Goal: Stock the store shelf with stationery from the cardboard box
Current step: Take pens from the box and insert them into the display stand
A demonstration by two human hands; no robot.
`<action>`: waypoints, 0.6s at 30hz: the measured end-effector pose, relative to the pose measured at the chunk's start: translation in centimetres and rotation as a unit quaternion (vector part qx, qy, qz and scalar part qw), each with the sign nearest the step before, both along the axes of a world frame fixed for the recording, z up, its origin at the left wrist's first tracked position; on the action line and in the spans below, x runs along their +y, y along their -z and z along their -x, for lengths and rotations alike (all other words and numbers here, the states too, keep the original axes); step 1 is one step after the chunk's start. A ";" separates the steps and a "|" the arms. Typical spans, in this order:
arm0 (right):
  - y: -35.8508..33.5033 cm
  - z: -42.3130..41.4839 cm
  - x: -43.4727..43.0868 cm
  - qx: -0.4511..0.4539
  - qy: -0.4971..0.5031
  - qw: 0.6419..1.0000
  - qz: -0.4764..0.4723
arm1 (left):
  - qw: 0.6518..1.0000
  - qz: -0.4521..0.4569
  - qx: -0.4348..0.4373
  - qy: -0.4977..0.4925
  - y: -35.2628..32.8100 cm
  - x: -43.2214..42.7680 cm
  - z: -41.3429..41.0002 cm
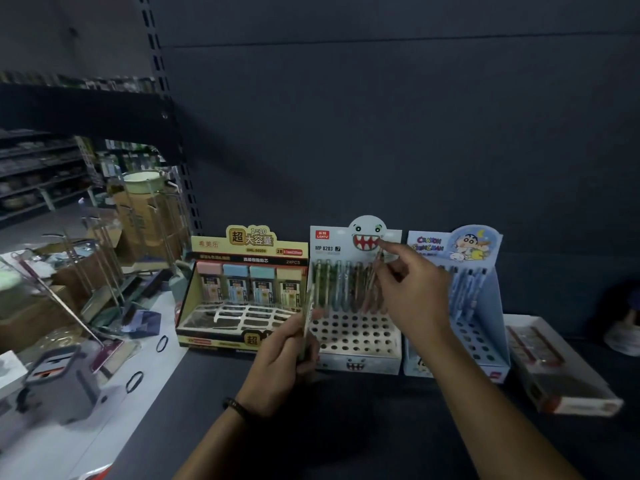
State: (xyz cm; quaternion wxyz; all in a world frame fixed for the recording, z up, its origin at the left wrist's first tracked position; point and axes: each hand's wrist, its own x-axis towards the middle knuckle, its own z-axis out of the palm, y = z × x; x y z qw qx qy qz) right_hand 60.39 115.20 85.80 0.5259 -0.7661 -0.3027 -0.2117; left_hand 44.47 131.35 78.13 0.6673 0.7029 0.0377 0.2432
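Our right hand pinches one slim mechanical pencil above the back row of the white cardboard monster-face display stand on the dark store shelf. Our left hand grips a spare bundle of pencils. We judge the stocking to be at an early stage: only the row beneath the right fingers is filled, and most holes nearer both hands are empty.

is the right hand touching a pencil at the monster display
Touching. The head view shows the right hand pinching one pencil above the monster display.
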 end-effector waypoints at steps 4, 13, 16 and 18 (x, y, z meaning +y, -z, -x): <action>0.5 -0.2 0.7 0.006 0.001 1.000 0.030 | 0.997 -0.079 -0.020 -0.016 -0.2 -0.5 0.1; 0.6 0.3 1.6 -0.013 -0.007 0.987 0.160 | 0.998 -0.040 -0.022 -0.041 -0.2 0.1 0.1; -0.1 0.5 1.3 -0.008 -0.005 0.987 0.160 | 0.998 -0.007 -0.034 -0.045 -0.2 0.2 0.0; -0.4 1.1 1.0 -0.001 -0.003 0.992 0.129 | 0.998 0.026 -0.040 -0.038 -0.3 0.2 0.2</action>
